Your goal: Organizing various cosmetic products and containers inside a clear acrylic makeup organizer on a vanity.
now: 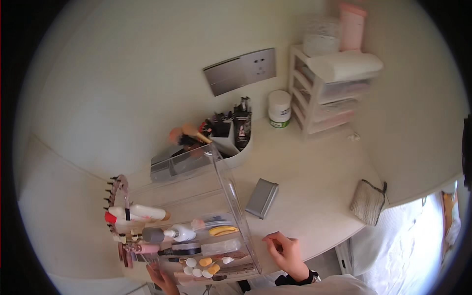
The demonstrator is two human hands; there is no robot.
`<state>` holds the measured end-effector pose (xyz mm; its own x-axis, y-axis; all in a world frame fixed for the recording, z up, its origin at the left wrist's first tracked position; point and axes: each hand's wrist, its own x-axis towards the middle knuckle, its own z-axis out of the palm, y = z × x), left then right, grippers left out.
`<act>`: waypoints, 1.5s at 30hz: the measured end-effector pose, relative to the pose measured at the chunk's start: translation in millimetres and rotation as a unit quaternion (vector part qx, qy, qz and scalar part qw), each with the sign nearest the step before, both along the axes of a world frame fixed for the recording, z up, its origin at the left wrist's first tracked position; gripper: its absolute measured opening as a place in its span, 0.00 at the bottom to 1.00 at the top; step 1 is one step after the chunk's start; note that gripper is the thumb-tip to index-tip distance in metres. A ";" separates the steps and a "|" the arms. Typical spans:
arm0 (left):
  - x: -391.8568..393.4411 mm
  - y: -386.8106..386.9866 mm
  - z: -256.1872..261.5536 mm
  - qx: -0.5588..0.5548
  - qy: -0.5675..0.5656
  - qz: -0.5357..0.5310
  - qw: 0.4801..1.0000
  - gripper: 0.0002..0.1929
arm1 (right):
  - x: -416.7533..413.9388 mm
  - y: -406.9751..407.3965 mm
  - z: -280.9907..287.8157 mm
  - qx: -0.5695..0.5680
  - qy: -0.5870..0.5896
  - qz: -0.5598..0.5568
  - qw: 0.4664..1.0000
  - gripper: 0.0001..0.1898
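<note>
A clear plastic cosmetics organizer with tiered compartments stands on the pale table, filled on its near tiers with bottles and tubes. My left hand is at the organizer's near left edge, its fingertips by the small items there; whether it grips anything is unclear. My right hand hovers just right of the organizer, fingers curled, nothing visible in it. Ahead of that hand lies a closed grey case. A yellow banana-shaped item and a white pump bottle rest in the organizer.
Behind the organizer is a white holder with makeup brushes and pencils. A white jar stands beside a small drawer unit topped with containers. A knitted pouch lies at the table's right edge. A wall socket panel is above.
</note>
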<state>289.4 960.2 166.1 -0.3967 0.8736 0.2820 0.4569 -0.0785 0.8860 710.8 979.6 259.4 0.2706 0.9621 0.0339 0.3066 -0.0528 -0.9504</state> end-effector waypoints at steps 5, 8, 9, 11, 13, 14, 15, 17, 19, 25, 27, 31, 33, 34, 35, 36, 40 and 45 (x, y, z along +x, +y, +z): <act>9.1 0.5 -2.2 0.009 0.040 0.036 0.999 0.21 | 5.3 0.7 -0.4 -0.033 0.032 0.014 0.999 0.05; 19.0 13.9 8.5 0.042 0.074 0.021 0.996 0.14 | 4.7 0.8 -15.7 -0.017 0.034 -0.011 0.999 0.04; 25.7 14.6 8.1 0.042 0.019 0.040 0.998 0.14 | 3.0 0.0 -11.6 -0.029 0.027 -0.011 0.999 0.05; 28.7 22.7 19.4 0.044 0.069 0.020 0.996 0.15 | 0.2 0.3 -10.4 -0.025 0.034 -0.016 0.999 0.06; 30.5 21.6 25.3 0.030 0.033 0.024 0.999 0.14 | -2.6 3.6 -4.3 -0.034 0.019 -0.013 0.999 0.07; 32.3 21.5 29.0 0.024 0.035 0.032 0.999 0.14 | -4.5 4.3 -0.4 -0.044 0.006 -0.009 0.999 0.08; 33.0 22.6 31.4 0.027 0.043 0.042 0.998 0.14 | -6.0 4.6 -0.2 -0.052 -0.018 0.005 0.998 0.08; 35.9 22.9 29.0 0.030 0.053 0.054 0.997 0.14 | -5.6 3.7 -8.8 -0.034 -0.054 0.023 0.998 0.05; 33.6 19.3 23.2 0.060 0.093 0.064 0.992 0.14 | -3.1 -1.6 -10.7 -0.045 -0.093 0.045 0.994 0.04; 41.4 17.9 36.5 0.055 0.082 0.077 0.992 0.14 | 7.2 -32.7 -45.2 -0.016 -0.089 0.026 0.996 0.07; 37.0 21.9 33.7 0.076 0.087 0.044 0.992 0.14 | 9.5 -38.6 -55.1 0.036 -0.099 0.003 0.994 0.08; 30.4 20.1 37.2 0.080 0.078 0.013 0.994 0.14 | -3.5 -35.3 -53.2 0.050 -0.153 -0.011 0.987 0.08; 26.7 19.9 37.5 0.081 0.086 0.005 0.993 0.15 | -15.4 -29.5 -50.3 0.046 -0.139 -0.037 0.989 0.07; 26.6 20.4 37.5 0.089 0.107 0.013 0.990 0.15 | -16.8 -27.9 -50.6 0.077 -0.146 -0.032 0.986 0.08; 27.4 21.8 35.2 0.097 0.127 0.023 0.987 0.15 | -16.0 -26.8 -55.3 0.090 -0.155 -0.042 0.983 0.09; 27.6 22.1 33.9 0.097 0.118 0.012 0.988 0.15 | -17.8 -26.4 -55.9 0.102 -0.161 -0.048 0.980 0.09; 28.9 21.9 29.3 0.109 0.115 0.034 0.987 0.14 | -27.0 -26.3 -45.0 0.089 -0.163 -0.067 0.980 0.10; 34.0 25.3 22.2 0.131 0.100 0.043 0.985 0.12 | -25.6 -19.3 -54.1 0.146 -0.178 -0.110 0.967 0.08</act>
